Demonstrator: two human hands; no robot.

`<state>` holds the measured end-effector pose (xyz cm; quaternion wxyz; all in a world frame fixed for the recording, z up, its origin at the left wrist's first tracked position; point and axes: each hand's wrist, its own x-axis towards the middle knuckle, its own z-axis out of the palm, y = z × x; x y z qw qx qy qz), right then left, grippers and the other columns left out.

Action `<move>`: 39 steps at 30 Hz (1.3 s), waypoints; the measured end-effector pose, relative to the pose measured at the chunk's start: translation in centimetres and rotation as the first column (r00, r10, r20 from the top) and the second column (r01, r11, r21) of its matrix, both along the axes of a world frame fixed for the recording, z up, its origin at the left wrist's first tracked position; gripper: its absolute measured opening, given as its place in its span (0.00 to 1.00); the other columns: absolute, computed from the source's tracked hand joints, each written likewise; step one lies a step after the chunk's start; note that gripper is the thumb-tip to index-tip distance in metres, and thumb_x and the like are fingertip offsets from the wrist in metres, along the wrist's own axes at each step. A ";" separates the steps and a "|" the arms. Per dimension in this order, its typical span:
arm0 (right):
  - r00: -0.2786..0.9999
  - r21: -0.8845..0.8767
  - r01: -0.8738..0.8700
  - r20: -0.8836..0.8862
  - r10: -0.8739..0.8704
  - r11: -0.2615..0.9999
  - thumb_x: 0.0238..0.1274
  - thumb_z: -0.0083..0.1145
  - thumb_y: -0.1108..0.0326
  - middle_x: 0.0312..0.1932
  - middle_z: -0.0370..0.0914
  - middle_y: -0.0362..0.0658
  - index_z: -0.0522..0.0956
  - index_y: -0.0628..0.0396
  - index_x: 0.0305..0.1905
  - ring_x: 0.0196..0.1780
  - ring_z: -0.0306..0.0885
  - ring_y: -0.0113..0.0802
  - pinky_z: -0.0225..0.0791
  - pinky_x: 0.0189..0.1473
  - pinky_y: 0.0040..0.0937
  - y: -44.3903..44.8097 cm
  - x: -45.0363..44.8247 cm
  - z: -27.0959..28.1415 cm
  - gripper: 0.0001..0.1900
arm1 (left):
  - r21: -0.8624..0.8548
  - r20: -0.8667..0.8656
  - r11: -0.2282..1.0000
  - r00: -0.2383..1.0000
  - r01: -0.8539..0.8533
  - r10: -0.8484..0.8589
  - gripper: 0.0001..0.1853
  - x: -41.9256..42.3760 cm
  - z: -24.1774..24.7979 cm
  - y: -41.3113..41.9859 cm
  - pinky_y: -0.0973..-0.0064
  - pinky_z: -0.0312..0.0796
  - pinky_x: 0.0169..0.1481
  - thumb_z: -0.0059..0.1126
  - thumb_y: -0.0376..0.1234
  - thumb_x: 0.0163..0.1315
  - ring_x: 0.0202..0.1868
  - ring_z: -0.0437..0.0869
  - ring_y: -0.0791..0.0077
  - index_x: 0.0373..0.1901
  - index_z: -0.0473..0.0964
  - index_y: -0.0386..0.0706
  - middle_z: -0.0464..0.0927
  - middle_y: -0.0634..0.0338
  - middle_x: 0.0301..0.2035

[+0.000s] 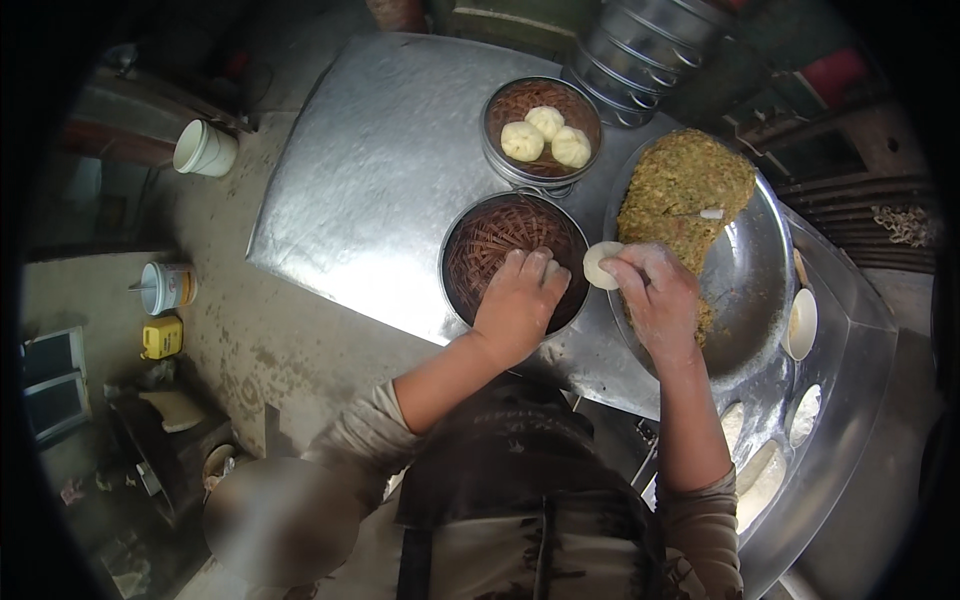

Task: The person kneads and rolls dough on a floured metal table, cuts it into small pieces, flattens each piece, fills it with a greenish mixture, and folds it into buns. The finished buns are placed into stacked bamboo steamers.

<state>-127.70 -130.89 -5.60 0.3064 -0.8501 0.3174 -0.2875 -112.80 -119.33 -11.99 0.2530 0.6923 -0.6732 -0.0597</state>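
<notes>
Between the thumb and fingers of my right hand (657, 289) is a thin round dough wrapper (599, 265), held at the near rim of the filling bowl. My left hand (521, 296) hangs over a round metal steamer tray (448, 289) lined with brown woven matting (487, 232). Its fingers curl downward, and what is under them is hidden. Flour dusts both hands. Behind that tray, a second steamer tray (491, 161) bears three pleated buns (544, 133). The wide metal bowl (750, 300) on the right contains a greenish-yellow chopped filling (675, 180), with a white-handled utensil (711, 214) resting in it.
Stacked metal steamer tiers (645, 60) stand at the back of the metal table (360, 150). On the right lie a small white bowl (802, 324), white flour (806, 412) and pale dough (761, 480). Buckets (206, 148) and a yellow jug (162, 337) stand on the floor at left.
</notes>
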 end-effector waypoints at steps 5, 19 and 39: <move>0.995 0.059 -0.083 0.054 0.080 0.995 0.58 0.59 0.69 0.34 0.80 0.41 0.80 0.53 0.35 0.37 0.79 0.38 0.73 0.37 0.34 -0.7 2.6 -3.2 0.03 | -0.096 -0.062 0.987 0.989 0.128 -0.134 0.17 -0.8 -0.8 1.3 0.63 0.71 0.54 0.54 0.27 0.51 0.50 0.77 0.54 0.46 0.79 0.39 0.74 0.48 0.50; 0.791 0.040 0.612 -0.009 -0.612 0.790 0.55 0.65 0.72 0.29 0.80 0.44 0.82 0.56 0.34 0.30 0.75 0.34 0.71 0.35 0.28 8.6 -22.8 -2.4 0.02 | -0.113 -0.320 0.961 0.906 0.254 -0.277 0.15 -5.1 4.8 -0.7 0.64 0.71 0.58 0.57 0.22 0.54 0.51 0.81 0.53 0.45 0.77 0.33 0.78 0.46 0.50; -0.397 0.563 0.712 -0.168 -0.902 -0.418 0.51 0.65 0.76 0.29 0.79 0.42 0.78 0.58 0.39 0.33 0.77 0.31 0.70 0.35 0.29 25.1 -53.3 -9.0 0.10 | 0.133 -0.801 0.560 0.422 0.818 -0.425 0.16 -23.9 5.0 -7.1 0.73 0.70 0.58 0.49 0.20 0.62 0.51 0.79 0.69 0.51 0.74 0.32 0.76 0.52 0.52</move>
